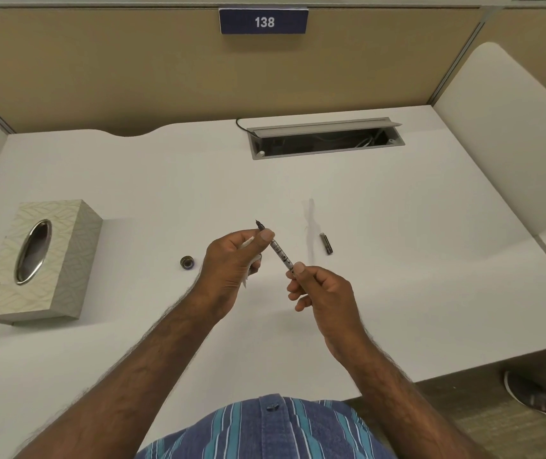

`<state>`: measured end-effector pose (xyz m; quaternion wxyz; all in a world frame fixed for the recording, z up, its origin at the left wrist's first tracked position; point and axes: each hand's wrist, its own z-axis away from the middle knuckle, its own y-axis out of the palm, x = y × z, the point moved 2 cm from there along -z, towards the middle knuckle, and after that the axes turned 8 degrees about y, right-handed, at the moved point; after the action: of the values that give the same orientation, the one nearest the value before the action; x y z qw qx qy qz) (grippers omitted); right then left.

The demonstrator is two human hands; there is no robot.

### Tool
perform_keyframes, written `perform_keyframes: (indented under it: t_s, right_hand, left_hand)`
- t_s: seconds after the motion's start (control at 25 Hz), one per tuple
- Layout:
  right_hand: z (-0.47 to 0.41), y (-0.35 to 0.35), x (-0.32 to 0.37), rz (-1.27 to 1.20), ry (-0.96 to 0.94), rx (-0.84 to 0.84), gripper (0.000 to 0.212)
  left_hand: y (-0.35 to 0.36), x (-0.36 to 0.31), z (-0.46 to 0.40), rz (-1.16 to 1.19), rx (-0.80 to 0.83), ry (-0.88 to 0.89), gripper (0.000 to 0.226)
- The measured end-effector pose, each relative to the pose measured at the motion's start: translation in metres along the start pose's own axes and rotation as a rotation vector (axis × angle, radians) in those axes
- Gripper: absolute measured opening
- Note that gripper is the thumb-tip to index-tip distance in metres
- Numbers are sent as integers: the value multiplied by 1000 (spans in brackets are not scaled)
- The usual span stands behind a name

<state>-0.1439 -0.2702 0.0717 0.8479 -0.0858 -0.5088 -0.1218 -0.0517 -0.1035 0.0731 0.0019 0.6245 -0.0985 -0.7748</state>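
Note:
A thin uncapped pen (279, 252) with a dark tip is held slanted above the white desk (397, 226). My left hand (231, 266) pinches it just below the tip, with a piece of white tissue (247, 260) tucked between the fingers. My right hand (321, 293) grips the pen's lower end between thumb and fingers. A small dark pen cap (326, 243) lies on the desk to the right of the hands. A small round dark cap (186, 262) sits to the left.
A pale patterned tissue box (66, 260) with an oval metal opening stands at the left. An open grey cable tray (324, 139) is set into the desk at the back. A partition carries a sign reading 138 (264, 21). A shoe (543, 395) shows on the floor at right.

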Motion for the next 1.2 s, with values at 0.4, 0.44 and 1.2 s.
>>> perform_keyframes:
  t_s: [0.4, 0.44, 1.2]
  right_hand:
    - [-1, 3, -2, -94, 74, 81, 37]
    - [-2, 2, -1, -95, 63, 70, 34]
    - [-35, -6, -5, 312, -203, -273, 13]
  left_hand:
    - [7, -1, 1, -13, 57, 7, 38]
    - [6, -1, 0, -22, 49, 5, 39]
    - [9, 13, -5, -198, 57, -36, 20]
